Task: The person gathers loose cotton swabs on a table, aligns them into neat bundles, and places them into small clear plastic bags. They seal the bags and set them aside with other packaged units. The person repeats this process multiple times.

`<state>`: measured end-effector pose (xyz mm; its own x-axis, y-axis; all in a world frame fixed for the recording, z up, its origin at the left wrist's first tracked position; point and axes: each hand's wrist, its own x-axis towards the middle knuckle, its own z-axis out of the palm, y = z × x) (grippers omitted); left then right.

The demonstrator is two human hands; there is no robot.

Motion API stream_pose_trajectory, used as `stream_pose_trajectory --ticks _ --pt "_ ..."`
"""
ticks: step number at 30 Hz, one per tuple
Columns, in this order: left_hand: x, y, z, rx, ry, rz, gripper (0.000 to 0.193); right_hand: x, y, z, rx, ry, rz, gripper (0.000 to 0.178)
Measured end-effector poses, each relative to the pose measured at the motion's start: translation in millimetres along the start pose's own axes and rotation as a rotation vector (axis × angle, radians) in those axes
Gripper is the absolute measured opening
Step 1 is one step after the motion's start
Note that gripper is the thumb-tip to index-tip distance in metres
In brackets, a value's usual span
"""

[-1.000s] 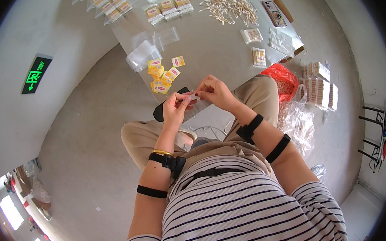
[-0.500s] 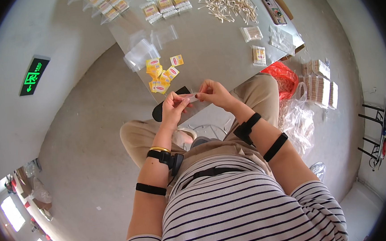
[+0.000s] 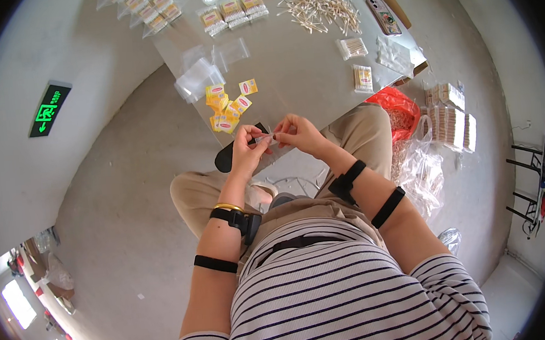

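Note:
At the table's near edge, my left hand [image 3: 246,151] and my right hand [image 3: 299,133] meet, fingertips pinching a small clear plastic bag [image 3: 272,151] between them. The bag is mostly hidden by the fingers, and its contents cannot be made out. Just beyond my left hand lie several loose yellow printed cards [image 3: 225,113]. Flat clear plastic bags [image 3: 200,79] are spread behind them. A black flat object with a rounded end [image 3: 224,159] shows beside my left hand.
On the grey table [image 3: 296,61] are a loose pile of cotton swabs [image 3: 321,5], swab packs [image 3: 363,78], a row of packs [image 3: 232,11] and a phone [image 3: 383,15]. A red plastic bag [image 3: 398,110] and stacked swab bundles [image 3: 449,123] are on the floor at right.
Both hands stay together at the table edge, with my fingertips shifted slightly on the bag. Less of the bag shows between them now. The view has moved a little.

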<state>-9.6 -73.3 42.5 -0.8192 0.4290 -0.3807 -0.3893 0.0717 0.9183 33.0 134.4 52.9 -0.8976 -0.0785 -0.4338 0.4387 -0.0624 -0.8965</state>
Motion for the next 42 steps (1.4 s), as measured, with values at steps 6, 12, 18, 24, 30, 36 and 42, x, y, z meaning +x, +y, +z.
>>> stream_pose_trajectory --ticks 6,12,18,24,30,36,42 --pt "-3.4 -7.1 -0.5 -0.050 0.027 0.018 0.019 1.9 9.8 4.0 0.059 0.045 0.004 0.018" --pt "-0.1 -8.4 -4.3 -0.077 0.031 0.017 0.019 0.4 7.0 7.4 0.124 0.065 -0.037 0.018" --pt "-2.3 -3.9 -5.1 -0.058 0.069 -0.026 0.024 2.3 1.1 4.9 0.049 0.074 0.020 0.018" --pt "-20.2 -2.5 -19.7 0.023 0.148 -0.180 0.067 -16.6 -22.8 2.7 0.259 0.047 -0.161 0.016" --pt "-62.7 72.3 -6.1 -0.519 -0.210 -0.293 0.069 -77.5 -91.6 19.7 -0.271 -0.255 -0.643 0.019" --pt "-92.6 113.8 9.7 -0.301 -0.172 0.058 0.028 -124.3 -126.5 17.9 -0.472 -0.218 -0.786 0.016" --pt "-131.6 149.5 32.4 0.064 -0.047 0.574 0.024 -138.2 -113.7 19.9 -0.296 -0.038 -0.629 0.032"
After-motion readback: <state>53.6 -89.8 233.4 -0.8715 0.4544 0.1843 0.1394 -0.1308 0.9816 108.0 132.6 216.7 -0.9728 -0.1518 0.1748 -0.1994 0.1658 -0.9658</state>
